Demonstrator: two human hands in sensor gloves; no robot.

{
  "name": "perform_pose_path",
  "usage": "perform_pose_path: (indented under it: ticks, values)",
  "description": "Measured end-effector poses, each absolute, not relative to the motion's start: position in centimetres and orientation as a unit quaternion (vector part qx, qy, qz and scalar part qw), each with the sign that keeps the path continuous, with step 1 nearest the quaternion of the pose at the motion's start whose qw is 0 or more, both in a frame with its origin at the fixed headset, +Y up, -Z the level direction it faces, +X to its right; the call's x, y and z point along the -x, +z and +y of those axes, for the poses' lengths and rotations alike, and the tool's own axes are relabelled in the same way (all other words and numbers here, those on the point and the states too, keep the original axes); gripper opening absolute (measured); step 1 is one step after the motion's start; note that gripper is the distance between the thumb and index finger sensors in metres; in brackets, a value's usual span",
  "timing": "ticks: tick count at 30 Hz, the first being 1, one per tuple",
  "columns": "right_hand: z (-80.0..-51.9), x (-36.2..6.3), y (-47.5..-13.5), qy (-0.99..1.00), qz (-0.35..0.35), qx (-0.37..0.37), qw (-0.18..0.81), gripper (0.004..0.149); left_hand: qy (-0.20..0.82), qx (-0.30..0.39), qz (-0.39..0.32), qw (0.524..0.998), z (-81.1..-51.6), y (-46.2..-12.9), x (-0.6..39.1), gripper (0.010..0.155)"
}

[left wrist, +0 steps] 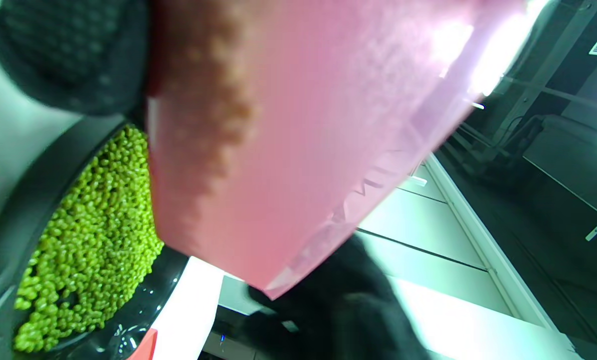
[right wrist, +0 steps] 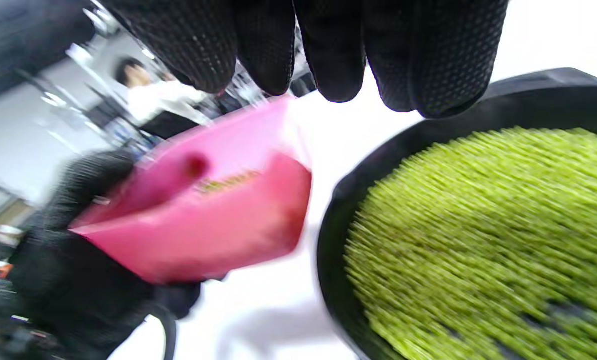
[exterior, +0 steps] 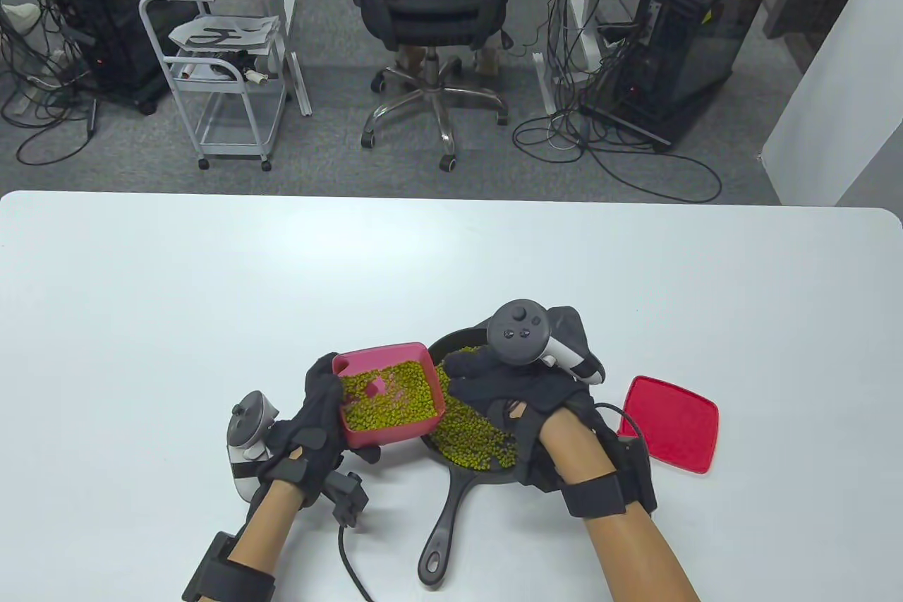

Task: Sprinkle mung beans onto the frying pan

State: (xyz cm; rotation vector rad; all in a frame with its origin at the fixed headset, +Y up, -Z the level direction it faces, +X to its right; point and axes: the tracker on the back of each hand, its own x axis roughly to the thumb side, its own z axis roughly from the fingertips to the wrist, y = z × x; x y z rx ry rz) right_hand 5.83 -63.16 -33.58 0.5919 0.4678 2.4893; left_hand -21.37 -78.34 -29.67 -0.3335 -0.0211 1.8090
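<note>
Two gloved hands work over a round black cast-iron frying pan (exterior: 462, 468) on the white worktop (exterior: 211, 291). The left hand (exterior: 314, 429) grasps a square pink plastic container (exterior: 388, 394) by its near-left side, thumb on the rim, holding it off the worktop and tilted toward the pan's left edge. The container carries a heap of green mung beans (exterior: 384, 401), and more beans lie spread across the pan's floor, seen also in the left wrist view (left wrist: 88, 240) and, blurred, in the right wrist view (right wrist: 478, 240). The right hand (exterior: 522, 404) hovers palm-down above the pan beside the container; its fingers (right wrist: 328, 45) hang straight and together with nothing visibly between them, though whether a few beans are pinched I cannot tell. The pan's handle points toward the worktop's near edge. A flat red square lid (exterior: 670, 432) lies on the worktop to the right of the pan, apart from it.
</note>
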Motion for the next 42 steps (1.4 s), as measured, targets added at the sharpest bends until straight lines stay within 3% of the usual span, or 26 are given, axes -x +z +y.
perform_pose_path:
  ticks: [2, 7, 11, 16, 21, 30, 42]
  values:
    - [-61.9, -3.8, -32.6, 0.916, 0.135, -0.258, 0.278, 0.051, 0.780, 0.147, -0.013, 0.608, -78.3, -29.6, 21.1, 0.082]
    - [-62.3, 0.6, -31.6, 0.922, 0.147, -0.303, 0.191, 0.048, 0.778, 0.148, -0.024, 0.610, -78.0, -29.2, 20.7, 0.082]
    - [-64.2, 3.1, -31.9, 0.934, 0.187, -0.295, 0.076, 0.053, 0.777, 0.149, -0.029, 0.611, -77.8, -29.0, 20.6, 0.082]
    - [-65.9, 4.1, -32.8, 0.932, 0.255, -0.254, 0.051, 0.065, 0.769, 0.147, -0.035, 0.621, -77.8, -29.0, 20.4, 0.082]
    - [-66.4, 4.7, -33.3, 0.934, 0.261, -0.243, 0.041, 0.074, 0.778, 0.143, -0.030, 0.611, -78.0, -28.8, 19.9, 0.082]
    - [-66.7, 4.6, -33.7, 0.930, 0.223, -0.279, 0.094, 0.041, 0.778, 0.138, -0.023, 0.612, -78.2, -29.0, 19.9, 0.082]
    - [-63.0, -0.6, -35.2, 0.918, 0.183, -0.271, 0.224, 0.036, 0.783, 0.134, 0.000, 0.608, -78.4, -29.8, 21.5, 0.082]
